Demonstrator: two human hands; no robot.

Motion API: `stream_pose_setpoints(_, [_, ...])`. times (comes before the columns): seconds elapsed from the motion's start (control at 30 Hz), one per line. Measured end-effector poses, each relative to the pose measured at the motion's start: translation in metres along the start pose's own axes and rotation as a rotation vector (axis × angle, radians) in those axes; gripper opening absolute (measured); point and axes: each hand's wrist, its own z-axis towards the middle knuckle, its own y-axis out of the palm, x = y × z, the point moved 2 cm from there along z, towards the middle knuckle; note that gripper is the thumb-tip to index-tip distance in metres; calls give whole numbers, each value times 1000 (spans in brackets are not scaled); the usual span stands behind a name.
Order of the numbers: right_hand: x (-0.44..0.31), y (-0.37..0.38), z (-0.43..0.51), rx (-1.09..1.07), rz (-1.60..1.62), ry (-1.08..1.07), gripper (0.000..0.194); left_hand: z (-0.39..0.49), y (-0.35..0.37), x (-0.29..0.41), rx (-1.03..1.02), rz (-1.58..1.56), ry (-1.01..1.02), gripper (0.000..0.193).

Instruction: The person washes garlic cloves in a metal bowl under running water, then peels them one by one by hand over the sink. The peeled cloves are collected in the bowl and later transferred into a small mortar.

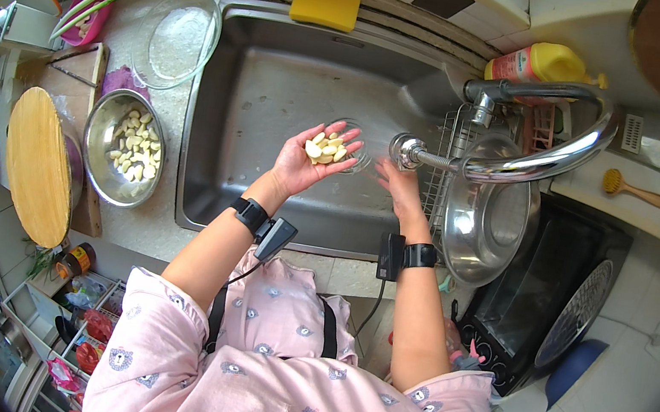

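Several peeled garlic cloves [327,149] rest in my left hand [304,163], which is turned palm up over the stainless steel sink [254,194]. My right hand [399,186] is just below the faucet head [404,151], its fingers blurred and spread, with nothing seen in them. Between the hands, the round drain [354,164] is partly covered by my left fingers. More peeled cloves [135,146] lie in a steel bowl [94,130] on the counter left of the sink.
A glass bowl [210,45] stands at the sink's back left corner, and a yellow sponge [324,6] on its back rim. To the right are a wire rack [438,191], steel basins [458,252] and a black oven [528,263]. A round wooden board [38,166] is at left.
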Motion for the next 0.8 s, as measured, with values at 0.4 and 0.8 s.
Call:
stream_pose_setpoints(0.4, [-42, 88, -83, 191, -315, -775, 25, -64, 7, 4, -67, 72, 18, 45])
stream_pose_setpoints(0.8, [-82, 145, -117, 132, -846, -941, 11, -120, 11, 19, 14, -57, 107, 41])
